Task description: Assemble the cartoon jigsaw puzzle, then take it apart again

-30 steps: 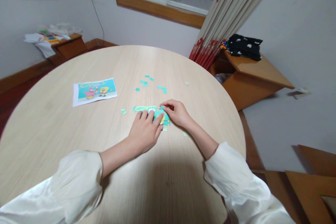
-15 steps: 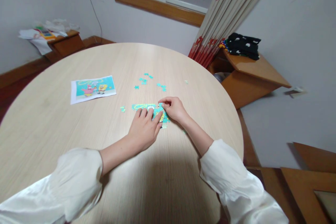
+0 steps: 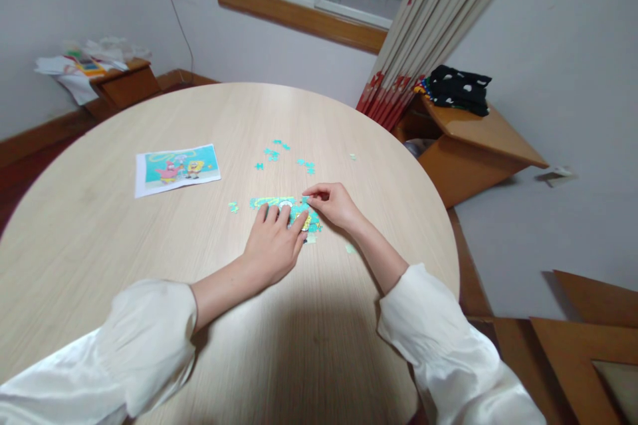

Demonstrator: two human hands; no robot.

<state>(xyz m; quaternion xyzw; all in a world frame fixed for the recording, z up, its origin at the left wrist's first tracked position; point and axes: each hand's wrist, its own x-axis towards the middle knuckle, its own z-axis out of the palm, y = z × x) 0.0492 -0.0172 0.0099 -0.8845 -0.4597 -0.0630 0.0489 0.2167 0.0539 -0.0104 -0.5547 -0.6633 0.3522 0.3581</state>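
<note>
A partly joined jigsaw puzzle point(image 3: 272, 201) in turquoise and yellow lies flat on the round wooden table point(image 3: 164, 246). My left hand point(image 3: 273, 239) rests on its lower side with the fingers spread, covering part of the picture. At the puzzle's upper right edge, my right hand point(image 3: 335, 204) pinches a small turquoise puzzle piece point(image 3: 306, 200) between thumb and forefinger. That piece touches or almost touches the joined part; I cannot tell which. A pale piece point(image 3: 351, 248) lies by my right wrist.
Several loose turquoise pieces point(image 3: 272, 155) lie beyond the puzzle, and a few more point(image 3: 233, 207) to its left. One pale piece point(image 3: 353, 157) sits farther right. A printed reference picture point(image 3: 180, 169) lies at the left. Beyond the table stands a wooden cabinet point(image 3: 483, 146).
My right hand has shifted very slightly right, still pinching by the puzzle's upper right edge. The pale piece by my right wrist shows more now. My left hand stays in place.
</note>
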